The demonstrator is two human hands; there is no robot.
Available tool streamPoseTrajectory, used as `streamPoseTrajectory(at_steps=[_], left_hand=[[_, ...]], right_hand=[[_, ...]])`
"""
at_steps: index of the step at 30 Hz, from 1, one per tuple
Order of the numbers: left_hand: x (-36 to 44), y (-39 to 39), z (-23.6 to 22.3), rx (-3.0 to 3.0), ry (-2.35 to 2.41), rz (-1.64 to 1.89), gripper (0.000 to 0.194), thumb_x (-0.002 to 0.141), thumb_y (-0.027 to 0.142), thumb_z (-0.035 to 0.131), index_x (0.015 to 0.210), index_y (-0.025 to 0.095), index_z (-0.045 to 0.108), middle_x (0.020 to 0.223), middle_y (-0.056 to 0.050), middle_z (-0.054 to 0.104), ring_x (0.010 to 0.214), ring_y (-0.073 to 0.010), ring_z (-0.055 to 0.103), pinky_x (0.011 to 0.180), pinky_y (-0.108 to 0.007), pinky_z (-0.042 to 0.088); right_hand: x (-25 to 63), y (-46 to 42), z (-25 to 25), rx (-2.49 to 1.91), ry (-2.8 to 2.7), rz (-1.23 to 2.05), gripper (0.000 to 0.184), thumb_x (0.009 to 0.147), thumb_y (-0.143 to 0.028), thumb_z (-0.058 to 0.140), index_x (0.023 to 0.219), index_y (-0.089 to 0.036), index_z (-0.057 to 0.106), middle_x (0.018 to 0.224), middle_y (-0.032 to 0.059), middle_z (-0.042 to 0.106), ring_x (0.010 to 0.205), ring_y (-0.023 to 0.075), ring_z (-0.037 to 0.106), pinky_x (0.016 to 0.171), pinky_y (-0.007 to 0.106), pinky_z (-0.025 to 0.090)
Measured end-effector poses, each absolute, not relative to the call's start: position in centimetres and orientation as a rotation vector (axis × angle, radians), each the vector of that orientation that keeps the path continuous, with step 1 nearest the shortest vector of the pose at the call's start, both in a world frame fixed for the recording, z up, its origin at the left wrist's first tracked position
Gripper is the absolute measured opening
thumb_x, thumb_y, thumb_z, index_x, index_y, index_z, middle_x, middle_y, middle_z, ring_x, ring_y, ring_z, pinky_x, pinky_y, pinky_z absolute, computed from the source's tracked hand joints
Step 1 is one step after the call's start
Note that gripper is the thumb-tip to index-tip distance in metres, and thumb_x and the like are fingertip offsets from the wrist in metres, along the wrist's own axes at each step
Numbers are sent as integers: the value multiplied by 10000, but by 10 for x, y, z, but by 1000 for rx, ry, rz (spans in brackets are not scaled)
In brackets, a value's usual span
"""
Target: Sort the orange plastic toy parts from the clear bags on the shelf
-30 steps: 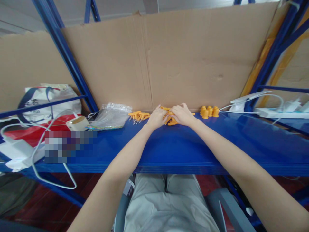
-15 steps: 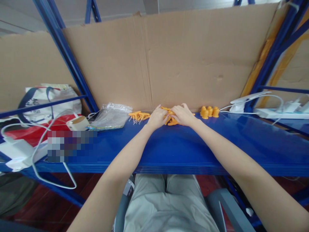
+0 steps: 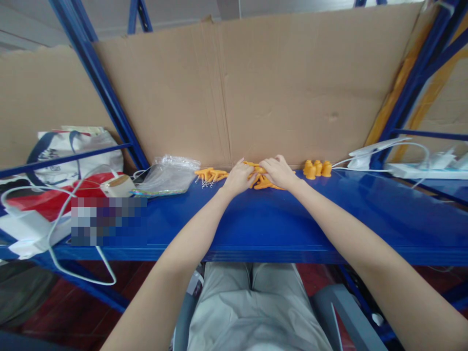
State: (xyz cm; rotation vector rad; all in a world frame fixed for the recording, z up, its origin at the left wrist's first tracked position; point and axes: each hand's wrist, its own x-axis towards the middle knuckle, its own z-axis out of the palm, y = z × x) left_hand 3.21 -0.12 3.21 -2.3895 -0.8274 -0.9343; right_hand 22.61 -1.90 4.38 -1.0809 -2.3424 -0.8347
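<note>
Both my hands rest at the back of the blue shelf (image 3: 270, 229), against the cardboard wall. My left hand (image 3: 238, 178) and my right hand (image 3: 278, 173) lie side by side on a small heap of orange plastic pieces (image 3: 261, 184), fingers curled over them. What each hand's fingers grip under the heap is hidden. A second bunch of orange pieces with small metal screws (image 3: 209, 175) lies just left of my left hand. Three orange cone-shaped parts (image 3: 316, 168) stand upright to the right of my right hand.
A clear plastic bag (image 3: 168, 175) lies left of the orange pieces. Further left sit a small beige box (image 3: 117, 185), white cables, a white adapter (image 3: 22, 233) and a tote bag (image 3: 69, 151). A white power strip (image 3: 420, 170) with cables is at the right. Blue rack posts frame the cardboard (image 3: 292, 87).
My right hand has shifted slightly to the left and back over the orange heap. My left hand has barely moved.
</note>
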Motion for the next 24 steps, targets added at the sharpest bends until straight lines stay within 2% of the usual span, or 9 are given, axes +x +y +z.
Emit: streamPoseTrajectory(at_steps=[6, 13, 24], left_hand=[[29, 1, 31, -2380, -828, -923, 202, 938, 245, 495, 823, 190, 651, 796, -46, 700, 842, -195, 668, 1130, -523, 388], [20, 9, 30, -2353, -908, -987, 231, 945, 287, 472, 814, 203, 643, 772, -40, 697, 829, -206, 667, 1117, -549, 394], [7, 24, 24, -2284, -1036, -1053, 265, 950, 310, 456, 789, 193, 630, 749, -51, 700, 806, -213, 669, 1115, -561, 385]], right_hand=[[226, -20, 42, -1059, -2381, -781, 248, 958, -242, 466, 1137, -141, 605, 1053, 144, 688, 1003, 280, 558, 915, 407, 268], [242, -16, 44, -1151, -2263, -840, 239, 929, -198, 438, 1093, -161, 609, 1030, 151, 679, 983, 292, 555, 930, 435, 291], [317, 2, 33, -1484, -1582, -604, 313, 932, -324, 447, 1119, -138, 614, 1137, 222, 617, 1085, 358, 510, 917, 507, 332]])
